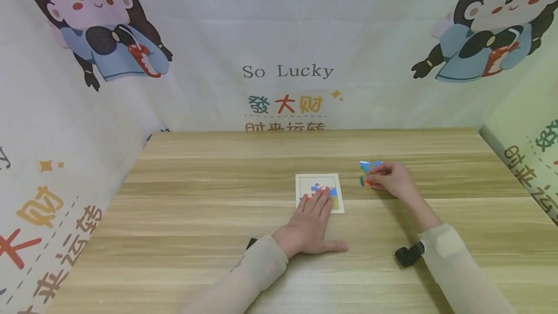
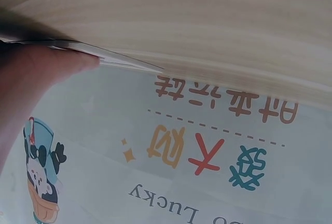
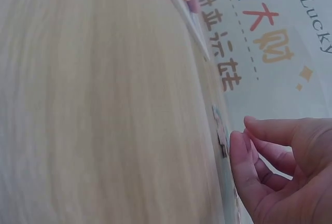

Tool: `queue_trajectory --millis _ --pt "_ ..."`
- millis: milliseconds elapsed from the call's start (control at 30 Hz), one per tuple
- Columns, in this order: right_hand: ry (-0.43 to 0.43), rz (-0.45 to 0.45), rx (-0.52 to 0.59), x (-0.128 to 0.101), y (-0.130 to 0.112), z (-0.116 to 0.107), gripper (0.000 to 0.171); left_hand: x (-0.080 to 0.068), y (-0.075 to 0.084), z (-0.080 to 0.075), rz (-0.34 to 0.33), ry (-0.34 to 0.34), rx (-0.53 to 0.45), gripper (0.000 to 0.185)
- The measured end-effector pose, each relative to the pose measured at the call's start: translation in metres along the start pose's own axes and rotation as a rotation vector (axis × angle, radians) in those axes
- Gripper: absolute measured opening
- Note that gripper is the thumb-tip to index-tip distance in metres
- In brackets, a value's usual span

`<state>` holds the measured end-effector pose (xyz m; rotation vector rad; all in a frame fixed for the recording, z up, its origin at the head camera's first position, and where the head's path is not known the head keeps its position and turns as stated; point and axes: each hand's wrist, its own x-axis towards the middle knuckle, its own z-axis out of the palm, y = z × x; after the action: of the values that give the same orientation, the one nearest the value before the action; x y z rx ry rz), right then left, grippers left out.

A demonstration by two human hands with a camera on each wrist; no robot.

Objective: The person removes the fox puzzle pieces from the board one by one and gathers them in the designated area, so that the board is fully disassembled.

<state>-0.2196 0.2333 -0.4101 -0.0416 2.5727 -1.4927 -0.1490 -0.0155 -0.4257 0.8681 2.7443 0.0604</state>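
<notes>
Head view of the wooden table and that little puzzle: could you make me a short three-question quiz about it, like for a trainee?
1. True or false: the left hand lies flat on the white square puzzle tray.
2. Which hand touches the loose colourful puzzle pieces?
A. left
B. right hand
C. neither
3. Fill in: the pieces lie on the light wooden table, to the ____ of the tray.

Key: 1 true; 2 B; 3 right.
</notes>
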Motion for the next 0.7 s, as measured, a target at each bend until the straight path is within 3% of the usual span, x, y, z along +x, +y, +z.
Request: queue_trajectory --millis 167,500,700 --pt "0.001 -0.041 0.007 -0.002 -0.005 0.003 0.032 0.001 0.0 0.0 -0.002 -0.023 -0.026 0.107" --pt "0.051 -0.056 0.017 0.007 -0.021 0.027 0.031 -0.004 -0.002 -0.008 0.029 0.02 -0.009 0.102" --pt "0.023 -0.109 0.019 0.013 -0.027 0.048 0.032 -0.006 -0.004 -0.01 0.016 -0.026 -0.031 0.099"
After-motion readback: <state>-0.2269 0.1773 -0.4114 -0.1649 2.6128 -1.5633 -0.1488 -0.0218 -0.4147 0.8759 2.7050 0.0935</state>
